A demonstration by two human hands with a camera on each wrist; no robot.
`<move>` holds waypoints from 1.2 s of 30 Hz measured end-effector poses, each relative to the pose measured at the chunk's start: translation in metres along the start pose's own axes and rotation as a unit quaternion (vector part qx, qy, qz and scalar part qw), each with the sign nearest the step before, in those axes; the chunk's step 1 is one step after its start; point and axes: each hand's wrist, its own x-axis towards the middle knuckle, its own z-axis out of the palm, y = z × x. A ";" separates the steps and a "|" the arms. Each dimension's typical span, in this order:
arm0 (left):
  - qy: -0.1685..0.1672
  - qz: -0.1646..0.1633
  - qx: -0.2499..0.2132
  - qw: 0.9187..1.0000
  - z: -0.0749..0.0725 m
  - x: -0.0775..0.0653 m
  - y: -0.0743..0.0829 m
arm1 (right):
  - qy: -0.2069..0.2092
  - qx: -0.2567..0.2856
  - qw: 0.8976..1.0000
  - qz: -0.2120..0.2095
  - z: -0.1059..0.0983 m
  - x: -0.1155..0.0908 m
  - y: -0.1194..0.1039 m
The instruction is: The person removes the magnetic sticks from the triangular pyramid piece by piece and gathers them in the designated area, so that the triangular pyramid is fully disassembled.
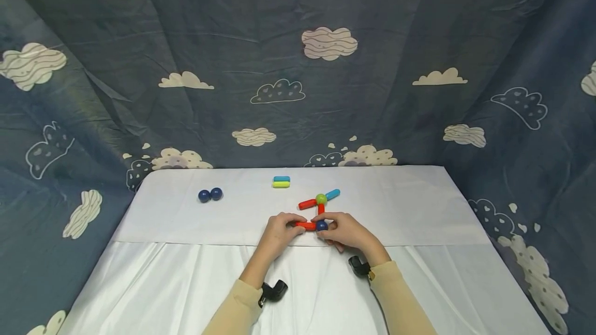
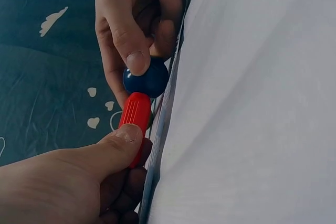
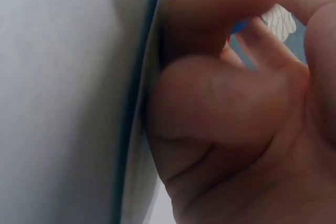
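Note:
My left hand (image 1: 278,232) pinches a red ridged stick (image 2: 135,114) between thumb and fingers. The stick's far end meets a dark blue ball (image 2: 147,79), which my right hand (image 1: 346,230) pinches with thumb and fingers. From the blue ball a second red stick (image 1: 321,209) runs back to a lime green ball (image 1: 321,199). That green ball also bears a red stick (image 1: 307,204) on its left and a light blue stick (image 1: 332,194) on its right. In the right wrist view, curled fingers (image 3: 220,98) hide most of the work.
Two loose dark blue balls (image 1: 210,194) sit side by side at the left of the white-covered table (image 1: 163,216). A blue stick (image 1: 281,178) and a yellow-green stick (image 1: 281,184) lie together near the back. Behind hangs a dark cloth (image 1: 223,56) with cloud prints.

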 end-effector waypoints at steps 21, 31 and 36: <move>-0.006 -0.006 -0.051 0.999 -0.007 -0.001 -0.004 | 0.040 0.021 0.999 0.015 0.000 0.001 -0.002; 0.055 -0.013 -0.073 0.996 -0.018 0.003 -0.002 | 0.034 0.025 0.999 0.014 0.000 0.001 0.001; 0.101 -0.010 -0.073 0.992 -0.036 0.010 -0.002 | 0.036 0.026 0.999 0.015 0.001 0.002 0.000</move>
